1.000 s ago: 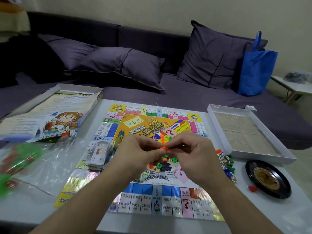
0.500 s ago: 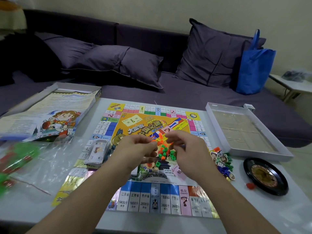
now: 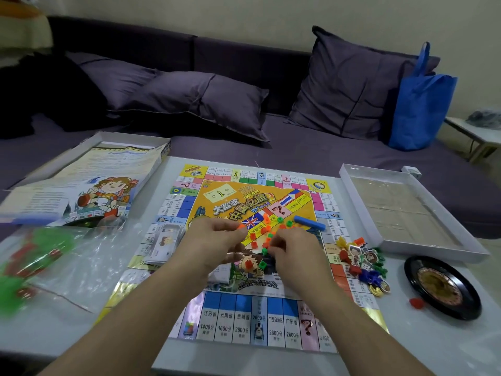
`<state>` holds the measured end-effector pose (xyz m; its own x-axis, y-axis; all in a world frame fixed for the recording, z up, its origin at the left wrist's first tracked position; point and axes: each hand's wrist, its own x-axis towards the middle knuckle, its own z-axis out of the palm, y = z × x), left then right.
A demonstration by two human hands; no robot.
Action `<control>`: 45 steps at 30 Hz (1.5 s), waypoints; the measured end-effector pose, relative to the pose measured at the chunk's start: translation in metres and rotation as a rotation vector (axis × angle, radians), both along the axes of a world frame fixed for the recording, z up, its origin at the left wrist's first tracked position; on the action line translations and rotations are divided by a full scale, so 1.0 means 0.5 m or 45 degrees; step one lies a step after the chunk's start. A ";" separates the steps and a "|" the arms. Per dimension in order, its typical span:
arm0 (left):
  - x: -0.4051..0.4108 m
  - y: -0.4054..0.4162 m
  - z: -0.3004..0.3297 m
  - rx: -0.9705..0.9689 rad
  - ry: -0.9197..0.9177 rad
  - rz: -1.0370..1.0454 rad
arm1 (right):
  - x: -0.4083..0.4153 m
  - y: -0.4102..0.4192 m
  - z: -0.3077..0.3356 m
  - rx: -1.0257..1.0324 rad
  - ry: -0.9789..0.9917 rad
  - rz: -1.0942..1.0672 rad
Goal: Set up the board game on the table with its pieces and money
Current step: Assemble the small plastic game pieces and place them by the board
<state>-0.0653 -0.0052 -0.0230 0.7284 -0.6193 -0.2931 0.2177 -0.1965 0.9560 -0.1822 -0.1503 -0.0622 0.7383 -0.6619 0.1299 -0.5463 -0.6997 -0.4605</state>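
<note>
Since the earlier frame, orange and green houses (image 3: pixel 267 237) have spilled across the board (image 3: pixel 244 318). Both hands, left hand (image 3: pixel 214 241) and right hand (image 3: pixel 294 252), have lowered, fingers curled; contents indiscernible. Gather houses without sliding the board.

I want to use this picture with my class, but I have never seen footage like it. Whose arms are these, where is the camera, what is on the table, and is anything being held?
The camera is worn on a person's head and looks forward and down, so the two bare arms are the wearer's own. The left hand and right hand hover over the middle of a colourful game board on a white table. Small orange and green houses lie scattered between them; whether the curled fingers pinch any is hard to tell. A stack of play money sits on the board's left edge, mixed tokens on its right, beside a black roulette wheel and an open white box tray. A rule sheet and clear plastic bag lie left.
</note>
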 end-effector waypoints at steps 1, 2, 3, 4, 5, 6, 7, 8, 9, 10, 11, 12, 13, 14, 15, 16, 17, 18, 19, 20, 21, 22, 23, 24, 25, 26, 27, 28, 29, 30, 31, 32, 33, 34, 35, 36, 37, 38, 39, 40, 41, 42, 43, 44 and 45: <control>0.001 0.000 0.000 0.006 -0.034 -0.026 | 0.000 -0.002 0.010 0.148 -0.113 -0.033; 0.003 0.000 -0.002 0.014 -0.074 -0.061 | -0.001 -0.005 0.021 0.291 -0.214 -0.052; 0.003 0.000 -0.002 0.031 -0.120 -0.104 | -0.004 -0.005 0.035 0.410 -0.302 -0.051; 0.003 -0.001 -0.002 0.053 -0.171 -0.149 | -0.008 -0.003 0.047 0.505 -0.389 -0.037; 0.001 -0.002 -0.002 0.073 -0.222 -0.189 | -0.013 0.000 0.060 0.586 -0.473 -0.018; -0.002 -0.003 -0.002 0.087 -0.272 -0.224 | -0.018 0.005 0.071 0.656 -0.546 0.005; -0.005 -0.004 -0.001 0.092 -0.317 -0.253 | -0.023 0.009 0.078 0.708 -0.595 0.026; -0.009 -0.006 0.000 0.086 -0.349 -0.277 | -0.027 0.014 0.083 0.744 -0.625 0.043; -0.013 -0.007 0.002 0.072 -0.366 -0.295 | -0.030 0.018 0.084 0.767 -0.642 0.060; -0.017 -0.007 0.004 0.059 -0.373 -0.304 | -0.032 0.020 0.084 0.781 -0.651 0.078; -0.020 -0.008 0.007 0.050 -0.377 -0.307 | -0.033 0.021 0.083 0.785 -0.658 0.095; -0.022 -0.008 0.009 0.047 -0.380 -0.308 | -0.033 0.022 0.083 0.787 -0.666 0.103; -0.024 -0.009 0.011 0.048 -0.380 -0.309 | -0.034 0.021 0.082 0.790 -0.678 0.103; -0.024 -0.008 0.011 0.050 -0.377 -0.305 | -0.035 0.021 0.083 0.792 -0.685 0.103; -0.025 -0.007 0.011 0.051 -0.373 -0.296 | -0.036 0.021 0.082 0.780 -0.678 0.107; -0.025 -0.006 0.010 0.056 -0.376 -0.285 | -0.037 0.022 0.082 0.751 -0.656 0.113; -0.025 -0.006 0.010 0.076 -0.398 -0.281 | -0.038 0.023 0.081 0.706 -0.624 0.121; -0.026 -0.006 0.010 0.105 -0.438 -0.292 | -0.038 0.024 0.078 0.656 -0.596 0.127; -0.027 -0.005 0.012 0.136 -0.484 -0.315 | -0.038 0.024 0.076 0.616 -0.581 0.130; -0.028 -0.006 0.012 0.159 -0.526 -0.336 | -0.039 0.025 0.074 0.594 -0.578 0.130; -0.029 -0.006 0.013 0.174 -0.559 -0.347 | -0.040 0.025 0.074 0.580 -0.582 0.132; -0.029 -0.007 0.012 0.186 -0.586 -0.354 | -0.041 0.026 0.074 0.559 -0.582 0.135; -0.028 -0.007 0.011 0.195 -0.603 -0.359 | -0.043 0.027 0.075 0.525 -0.577 0.146; -0.027 -0.007 0.010 0.198 -0.606 -0.363 | -0.044 0.029 0.076 0.485 -0.566 0.161; -0.027 -0.007 0.009 0.193 -0.587 -0.364 | -0.046 0.031 0.077 0.446 -0.556 0.176; -0.027 -0.006 0.008 0.181 -0.551 -0.355 | -0.047 0.034 0.078 0.414 -0.550 0.188; -0.026 -0.005 0.007 0.168 -0.509 -0.339 | -0.047 0.037 0.078 0.390 -0.548 0.198; -0.026 -0.004 0.005 0.157 -0.480 -0.323 | -0.047 0.039 0.079 0.365 -0.550 0.206; -0.025 -0.004 0.004 0.147 -0.464 -0.311 | -0.047 0.042 0.078 0.335 -0.553 0.216; -0.024 -0.003 0.003 0.138 -0.450 -0.300 | -0.046 0.045 0.077 0.303 -0.554 0.228; -0.024 -0.003 0.002 0.122 -0.427 -0.291 | -0.046 0.048 0.077 0.279 -0.556 0.238; -0.023 -0.002 0.001 0.107 -0.399 -0.285 | -0.045 0.050 0.076 0.272 -0.554 0.242; -0.022 -0.001 0.000 0.100 -0.380 -0.283 | -0.045 0.050 0.075 0.279 -0.546 0.246; -0.020 0.000 -0.001 0.102 -0.374 -0.283 | -0.044 0.048 0.074 0.291 -0.534 0.253; -0.018 0.000 -0.001 0.102 -0.368 -0.284 | -0.045 0.045 0.073 0.307 -0.523 0.261; -0.016 0.000 -0.002 0.091 -0.346 -0.282 | -0.046 0.040 0.073 0.331 -0.517 0.264; -0.015 -0.002 0.000 0.066 -0.304 -0.272 | -0.047 0.035 0.075 0.355 -0.516 0.260; -0.014 -0.005 0.002 0.034 -0.251 -0.255 | -0.048 0.029 0.078 0.364 -0.512 0.252; -0.014 -0.009 0.006 -0.001 -0.195 -0.234 | -0.048 0.023 0.082 0.367 -0.504 0.234; -0.015 -0.012 0.009 -0.034 -0.143 -0.208 | -0.049 0.015 0.085 0.380 -0.502 0.195; -0.015 -0.015 0.013 -0.058 -0.098 -0.179 | -0.050 0.004 0.087 0.414 -0.511 0.131; -0.015 -0.017 0.014 -0.074 -0.059 -0.148 | -0.052 -0.009 0.087 0.455 -0.522 0.053; -0.015 -0.018 0.016 -0.086 -0.023 -0.121 | -0.053 -0.023 0.084 0.482 -0.521 -0.020; -0.015 -0.018 0.015 -0.095 0.007 -0.099 | -0.054 -0.037 0.079 0.478 -0.494 -0.069; -0.015 -0.018 0.015 -0.099 0.028 -0.081 | -0.055 -0.049 0.072 0.444 -0.432 -0.085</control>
